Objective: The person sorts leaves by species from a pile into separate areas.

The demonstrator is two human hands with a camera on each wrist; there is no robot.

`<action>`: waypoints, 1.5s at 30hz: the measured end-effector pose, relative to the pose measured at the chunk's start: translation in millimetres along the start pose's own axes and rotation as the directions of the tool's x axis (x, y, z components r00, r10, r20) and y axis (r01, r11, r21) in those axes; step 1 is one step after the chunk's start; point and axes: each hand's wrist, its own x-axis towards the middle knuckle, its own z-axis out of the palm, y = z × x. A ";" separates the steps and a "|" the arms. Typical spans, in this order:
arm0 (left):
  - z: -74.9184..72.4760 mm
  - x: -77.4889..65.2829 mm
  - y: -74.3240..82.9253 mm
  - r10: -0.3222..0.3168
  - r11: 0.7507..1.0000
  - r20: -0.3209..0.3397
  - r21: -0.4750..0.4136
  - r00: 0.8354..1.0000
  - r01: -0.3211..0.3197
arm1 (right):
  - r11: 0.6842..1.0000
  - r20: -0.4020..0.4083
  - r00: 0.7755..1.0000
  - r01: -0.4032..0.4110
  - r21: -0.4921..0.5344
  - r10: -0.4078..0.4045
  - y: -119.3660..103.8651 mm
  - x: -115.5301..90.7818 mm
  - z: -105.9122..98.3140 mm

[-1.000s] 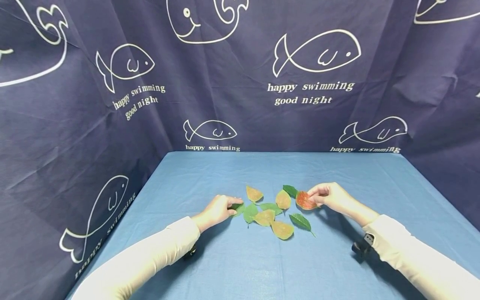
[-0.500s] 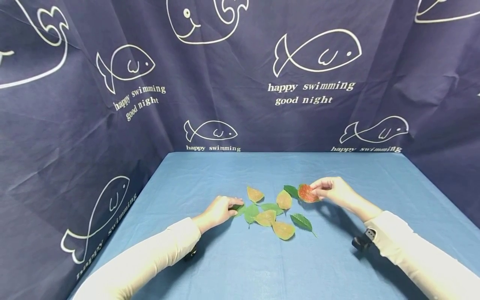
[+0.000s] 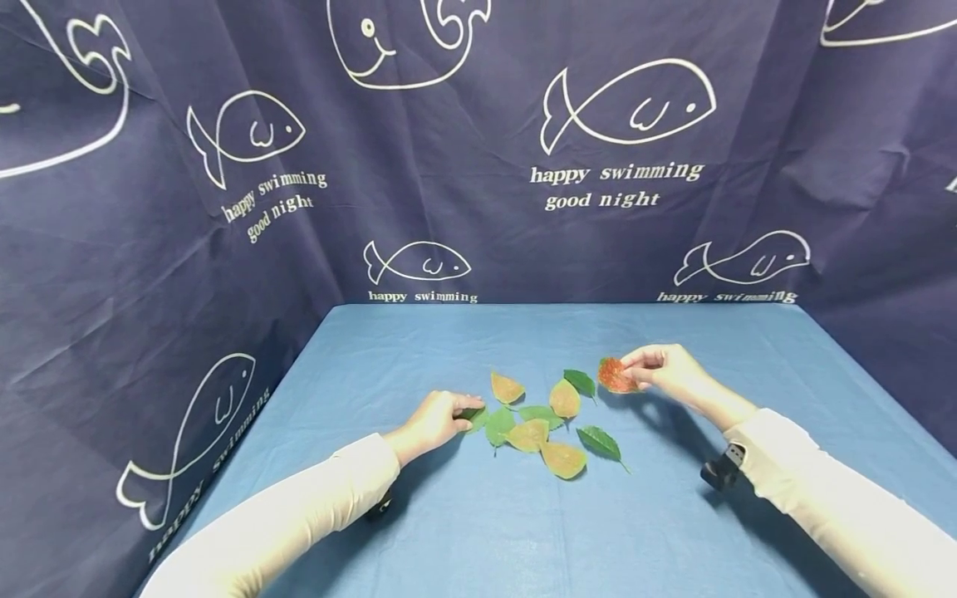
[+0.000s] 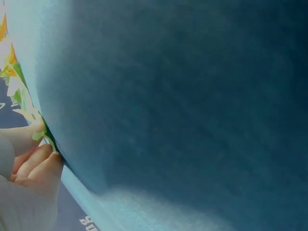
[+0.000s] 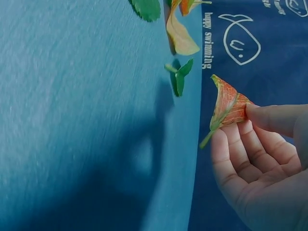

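My right hand [image 3: 673,371] pinches a red leaf [image 3: 616,375] between thumb and fingers. In the right wrist view, that leaf [image 5: 230,103] is folded along its vein, its green stem pointing down, held above the cloth. A green leaf [image 3: 475,418] lies under the fingertips of my left hand [image 3: 435,417]. The left wrist view has the left thumb and fingers [image 4: 43,163] closing on the stem end of this green leaf [image 4: 48,132]. Close to the right hand is a dark green leaf [image 3: 579,382], and below it another serrated green leaf [image 3: 601,443].
Between the hands lie yellow-orange leaves, among them a pointed one [image 3: 507,387], a rounded one [image 3: 564,399] and a front one [image 3: 563,459]. Green leaves [image 3: 499,425] overlap there. Blue cloth [image 3: 478,531] covers the table; a navy curtain [image 3: 478,166] with fish drawings hangs behind.
My right hand has raised the red leaf up and slightly away from the dark green leaf beside it. The left hand has stayed in place at its green leaf.
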 end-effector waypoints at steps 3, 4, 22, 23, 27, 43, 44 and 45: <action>-0.5 -2.2 0.3 0.006 1.000 -0.002 0.010 1.000 -0.006 | 1.000 0.001 1.000 -0.008 0.015 0.008 3.5 3.8 -2.1; -0.6 -2.7 0.6 0.006 1.000 -0.004 0.009 1.000 -0.006 | 1.000 0.002 1.000 -0.009 0.020 0.009 4.8 4.9 -3.0; 0.5 -0.8 0.3 -0.005 1.000 0.004 0.002 1.000 0.005 | 0.974 -0.021 0.993 -0.109 0.200 0.116 25.3 14.3 -38.6; 0.7 -0.7 0.3 -0.008 1.000 0.006 0.001 1.000 0.008 | 0.972 -0.022 0.993 -0.110 0.207 0.117 26.4 14.6 -40.7; 1.2 0.0 0.1 -0.016 1.000 0.013 -0.002 1.000 0.016 | 0.974 -0.050 0.992 -0.107 0.198 0.119 29.9 16.3 -49.4; 0.9 -0.4 4.1 -0.009 1.000 0.005 0.014 1.000 0.009 | 0.983 -0.160 0.979 -0.106 0.150 0.130 41.6 23.3 -69.7; 0.8 -0.1 4.3 -0.004 1.000 0.002 0.028 1.000 0.004 | 0.981 -0.162 0.978 -0.106 0.163 0.132 42.5 23.9 -70.8; 0.9 0.2 4.3 0.004 0.999 -0.001 0.043 1.000 -0.004 | 0.979 -0.164 0.977 -0.109 0.175 0.138 43.7 24.4 -71.9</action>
